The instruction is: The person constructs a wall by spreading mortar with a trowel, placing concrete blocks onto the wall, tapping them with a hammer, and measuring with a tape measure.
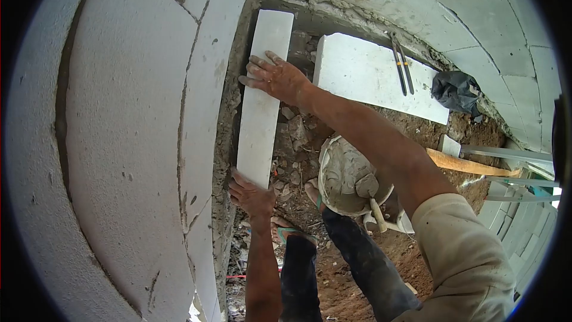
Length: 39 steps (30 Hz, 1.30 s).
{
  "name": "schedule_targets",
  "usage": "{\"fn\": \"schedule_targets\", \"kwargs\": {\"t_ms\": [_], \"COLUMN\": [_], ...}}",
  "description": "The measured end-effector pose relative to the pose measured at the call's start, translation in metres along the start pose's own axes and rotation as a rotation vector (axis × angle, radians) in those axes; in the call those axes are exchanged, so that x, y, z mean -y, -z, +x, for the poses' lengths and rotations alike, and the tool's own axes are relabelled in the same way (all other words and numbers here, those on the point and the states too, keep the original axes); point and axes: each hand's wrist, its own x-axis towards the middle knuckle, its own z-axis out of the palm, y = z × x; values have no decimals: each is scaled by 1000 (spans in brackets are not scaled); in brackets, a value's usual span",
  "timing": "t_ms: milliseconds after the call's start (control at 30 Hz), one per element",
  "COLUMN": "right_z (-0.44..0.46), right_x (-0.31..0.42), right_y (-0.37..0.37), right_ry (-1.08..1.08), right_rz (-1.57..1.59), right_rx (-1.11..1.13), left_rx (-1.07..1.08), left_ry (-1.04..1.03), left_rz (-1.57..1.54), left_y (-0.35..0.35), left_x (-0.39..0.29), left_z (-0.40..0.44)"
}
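A long white block [259,125] lies along the foot of the left wall, on the mortar-edged ground. Near its upper part, my right hand [277,80] rests on top with the fingers spread across it and over its left edge. At the block's lower end, my left hand [251,195] presses against the end, its fingers apart and the thumb side at the corner. To the right of the block stands a bucket [345,173] of grey mortar, with a trowel [376,211] leaning in it, partly behind my right forearm.
A wide white block [369,71] carries pliers [402,65] and a black bag [457,90] at its right end. A wooden strip [471,164] and metal bars [506,154] lie at the right. Block walls rise at left [125,113] and upper right. Rubble covers the ground.
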Motion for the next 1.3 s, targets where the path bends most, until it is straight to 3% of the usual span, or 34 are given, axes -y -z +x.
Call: {"fn": "schedule_targets", "kwargs": {"t_ms": [167, 233, 300, 400, 500, 567, 667, 833, 933, 1033, 1100, 1300], "right_z": [10, 4, 0, -11, -26, -53, -106, -222, -265, -298, -312, -333], "right_x": [5, 4, -7, -5, 14, 36, 95, 180, 192, 215, 228, 235], "right_y": [11, 20, 43, 92, 118, 136, 159, 222, 296, 284, 316, 407], "right_ry": [26, 48, 92, 323, 371, 413, 427, 481, 638, 819, 972, 784], "right_rz": [4, -108, -22, 56, 207, 342, 492, 731, 900, 1017, 1004, 872], "right_rx": [-52, -9, -44, 136, 232, 250, 274, 162, 131, 163, 256, 189], "left_rx": [7, -12, -9, 44, 40, 14, -48, 107, 183, 204, 352, 292], "left_ry": [-54, -71, -68, -33, -31, -12, -156, -136, -144, -150, -68, 29], "left_rz": [-57, -83, -42, -25, 5, 39, 151, 219, 178, 191, 198, 199], "left_y": [32, 61, 98, 166, 234, 265, 312, 411, 493, 541, 558, 547], "left_x": [-6, -17, -26, -29, -25, -6, 28, 81, 82, 85, 88, 152], "left_z": [-33, -66, -94, -136, -177, -208, -271, -401, -467, -524, -545, -617]}}
